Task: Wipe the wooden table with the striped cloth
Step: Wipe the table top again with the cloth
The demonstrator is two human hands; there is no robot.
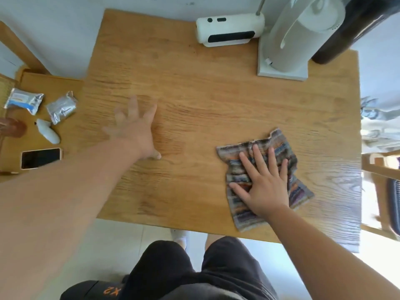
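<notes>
The striped cloth (279, 144) lies crumpled on the wooden table (205, 94), toward its near right corner. My right hand (263, 180) presses flat on the cloth's middle, fingers spread and pointing away from me. My left hand (135, 128) rests on the bare tabletop left of centre, fingers spread, holding nothing. It looks slightly blurred.
A white device (229, 29) and a pale grey appliance on a flat base (287, 50) stand at the table's far right. On a lower wooden surface to the left lie two foil packets (61, 107), a small white object (48, 132) and a phone (41, 158). A chair (383, 169) stands at the right.
</notes>
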